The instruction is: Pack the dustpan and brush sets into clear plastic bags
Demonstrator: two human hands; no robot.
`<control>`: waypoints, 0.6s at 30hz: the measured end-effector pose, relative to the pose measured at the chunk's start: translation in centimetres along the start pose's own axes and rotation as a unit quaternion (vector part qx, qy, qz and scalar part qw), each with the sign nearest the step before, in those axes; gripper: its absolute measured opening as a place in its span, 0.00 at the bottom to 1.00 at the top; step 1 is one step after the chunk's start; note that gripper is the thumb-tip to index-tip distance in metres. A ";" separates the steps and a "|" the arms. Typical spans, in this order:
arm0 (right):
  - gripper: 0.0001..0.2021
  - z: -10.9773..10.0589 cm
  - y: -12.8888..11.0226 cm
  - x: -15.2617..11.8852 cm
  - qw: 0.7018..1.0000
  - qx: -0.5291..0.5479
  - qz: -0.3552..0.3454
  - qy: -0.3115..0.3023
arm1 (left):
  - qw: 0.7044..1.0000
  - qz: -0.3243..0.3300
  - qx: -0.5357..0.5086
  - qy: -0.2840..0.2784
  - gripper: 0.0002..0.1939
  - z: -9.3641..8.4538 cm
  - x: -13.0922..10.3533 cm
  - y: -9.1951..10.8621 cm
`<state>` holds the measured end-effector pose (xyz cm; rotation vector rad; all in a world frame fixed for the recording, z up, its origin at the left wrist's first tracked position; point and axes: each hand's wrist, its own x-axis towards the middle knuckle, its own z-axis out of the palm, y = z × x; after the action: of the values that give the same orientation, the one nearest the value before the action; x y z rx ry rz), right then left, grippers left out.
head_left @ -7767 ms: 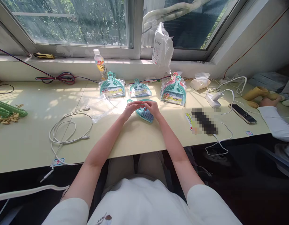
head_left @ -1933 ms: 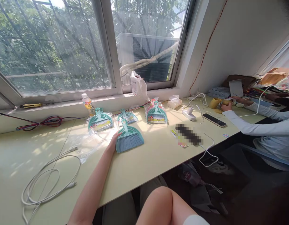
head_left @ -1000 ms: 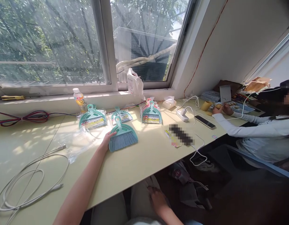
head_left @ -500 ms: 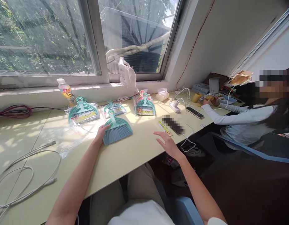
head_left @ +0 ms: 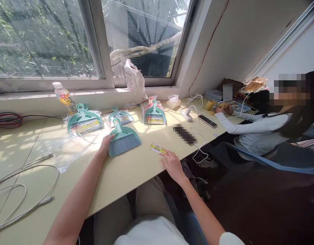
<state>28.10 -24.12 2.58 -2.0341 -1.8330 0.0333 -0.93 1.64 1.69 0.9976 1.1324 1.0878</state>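
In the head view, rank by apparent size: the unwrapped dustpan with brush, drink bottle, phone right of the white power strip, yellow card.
1. Unwrapped dustpan with brush
2. Drink bottle
Unranked: phone and yellow card. They look alike; the card is nearer the camera and partly covered by the right hand.

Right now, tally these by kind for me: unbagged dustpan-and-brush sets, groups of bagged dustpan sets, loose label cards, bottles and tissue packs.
Unbagged dustpan-and-brush set: 1
Groups of bagged dustpan sets: 3
Loose label card: 1
Bottle: 1
Tissue pack: 1
Total: 7
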 end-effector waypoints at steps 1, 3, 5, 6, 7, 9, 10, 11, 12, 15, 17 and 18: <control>0.18 -0.2 0.1 0.6 1.000 0.001 0.021 0.013 | 1.000 -0.007 -0.001 0.000 0.19 0.0 0.0 -0.1; 0.21 -0.4 0.6 2.3 0.998 0.000 0.061 0.007 | 1.000 0.000 -0.004 0.000 0.19 0.0 -0.1 -0.3; 0.21 -0.4 0.9 3.9 0.997 0.012 0.062 -0.044 | 1.000 0.019 -0.009 -0.001 0.19 0.0 -0.2 -0.3; 0.20 -0.4 1.0 4.5 0.996 0.022 0.053 -0.070 | 1.000 0.028 -0.010 0.000 0.19 0.0 -0.3 -0.3; 0.18 -0.5 0.9 5.1 0.994 0.031 0.042 -0.091 | 0.999 0.034 -0.009 0.001 0.19 -0.1 -0.4 -0.2; 0.15 -0.7 0.4 5.8 0.991 0.047 0.032 -0.119 | 0.999 0.039 0.003 0.003 0.20 -0.2 -0.6 -0.2; 0.14 -0.9 0.1 6.1 0.989 0.053 0.031 -0.134 | 0.999 0.038 0.015 0.001 0.20 -0.3 -0.6 -0.2; 0.14 -1.1 -0.2 6.3 0.987 0.056 0.031 -0.150 | 0.999 0.039 0.029 -0.004 0.20 -0.3 -0.6 -0.2; 0.14 -1.2 -0.4 6.5 0.984 0.054 0.031 -0.164 | 0.998 0.041 0.042 -0.011 0.20 -0.3 -0.6 -0.3; 0.13 -1.4 -0.5 7.0 0.984 0.029 0.022 -0.176 | 0.996 0.060 0.065 -0.030 0.22 -0.1 -0.4 -0.7; 0.11 -1.4 -0.3 7.4 0.984 0.021 0.010 -0.177 | 0.994 0.077 0.070 -0.024 0.23 0.1 -0.3 -0.9; 0.09 -1.4 -0.2 7.6 0.983 0.027 0.003 -0.182 | 0.994 0.086 0.073 -0.013 0.24 0.2 -0.2 -1.0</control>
<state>29.36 -17.21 5.82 -2.1012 -2.0091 0.4822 -0.62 1.20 0.81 1.2397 1.1336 1.1360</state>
